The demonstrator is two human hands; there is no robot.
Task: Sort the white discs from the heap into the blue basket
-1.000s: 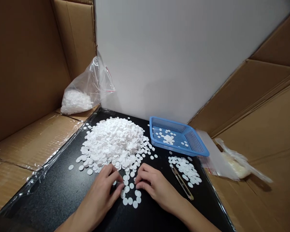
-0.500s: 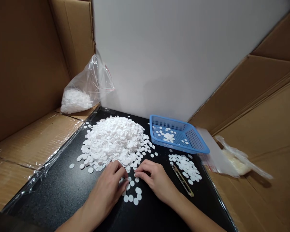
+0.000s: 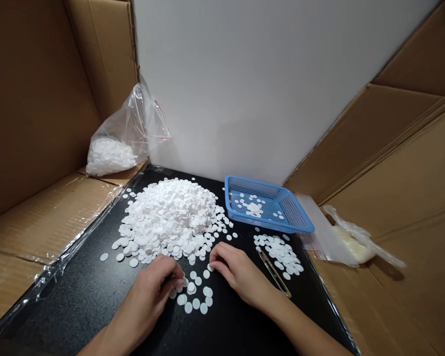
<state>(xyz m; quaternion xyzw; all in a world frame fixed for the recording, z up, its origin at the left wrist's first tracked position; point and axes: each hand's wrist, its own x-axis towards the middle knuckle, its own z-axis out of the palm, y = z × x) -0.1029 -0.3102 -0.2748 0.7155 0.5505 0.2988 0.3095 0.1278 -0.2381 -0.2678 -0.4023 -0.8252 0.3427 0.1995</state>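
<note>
A big heap of small white discs [image 3: 170,215] lies on a black table [image 3: 89,291]. Just in front of it, several loose discs [image 3: 195,296] are spread between my two hands. My left hand [image 3: 154,287] rests palm down with curled fingers, its fingertips pressing on discs at the edge of that small group. My right hand [image 3: 237,272] lies beside it, fingers bent, fingertips touching a disc near the heap's front edge. Whether either hand pinches a disc is hidden by the fingers.
A blue mesh basket [image 3: 292,217] with a few discs stands at the back right; a smaller pile of discs [image 3: 280,252] and metal tweezers [image 3: 274,272] lie in front of it. A clear bag of discs [image 3: 114,148] sits back left. Cardboard walls flank the table; another plastic bag [image 3: 352,242] lies right.
Both hands have shifted slightly among the loose discs; the left hand drew back toward me, the right stays near the heap's edge. The camera view drifted a little to the right.
</note>
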